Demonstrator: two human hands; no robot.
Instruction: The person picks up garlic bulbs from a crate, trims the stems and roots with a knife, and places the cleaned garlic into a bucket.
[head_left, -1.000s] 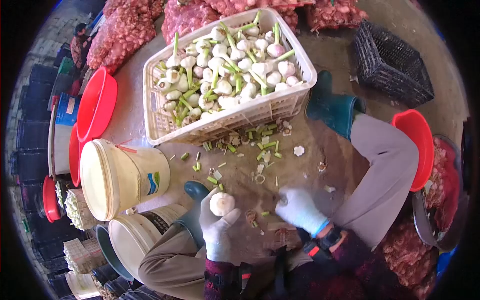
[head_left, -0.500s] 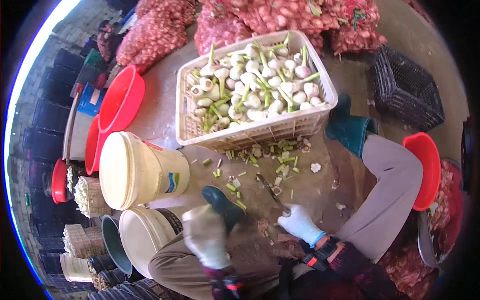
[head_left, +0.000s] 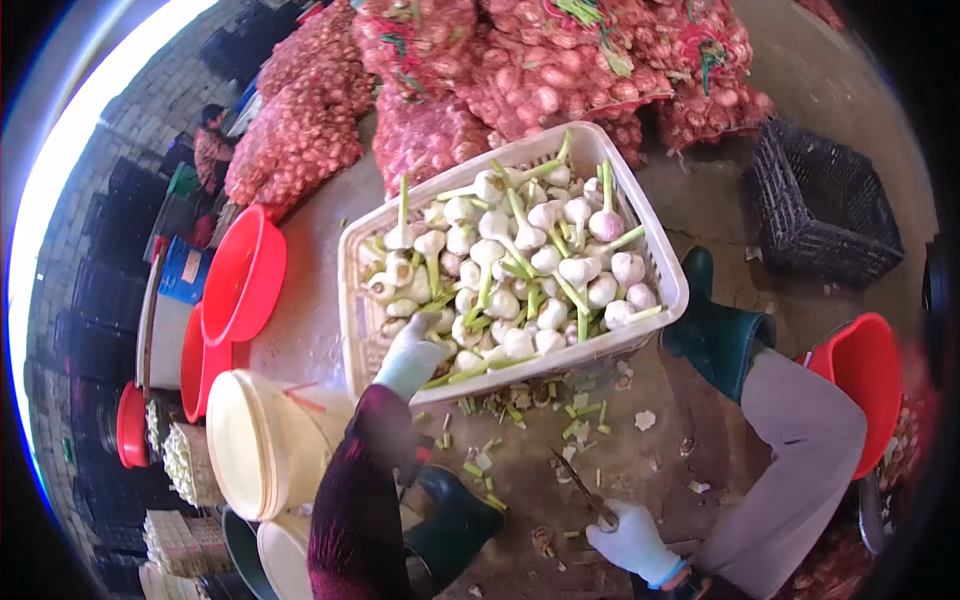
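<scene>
Left hand: the gloved left hand point(head_left: 412, 358) reaches over the near-left part of the crate, fingers down among the bulbs (whether they are closed on one, I cannot tell).
Right hand: the gloved right hand point(head_left: 632, 541) is closed around the handle of a knife point(head_left: 580, 482), above the floor; the blade points up and to the left in the view.
Garlic bulbs: the garlic bulbs point(head_left: 548, 260), many with green stems, lie heaped inside the white plastic crate point(head_left: 672, 288).
Floor: cut green stem pieces point(head_left: 474, 468) and papery scraps are scattered on the near side of the crate.
Boots: one green rubber boot point(head_left: 452, 520) is near the knife, the other point(head_left: 722, 335) just beside the crate's right side.
Left side: a cream bucket point(head_left: 290, 445) and red basins point(head_left: 245, 275).
Right side: a black plastic crate point(head_left: 825, 205) and a red basin point(head_left: 862, 375).
Far side: red mesh sacks point(head_left: 560, 85) full of bulbs.
Upper left: a seated person point(head_left: 212, 150), well apart.
</scene>
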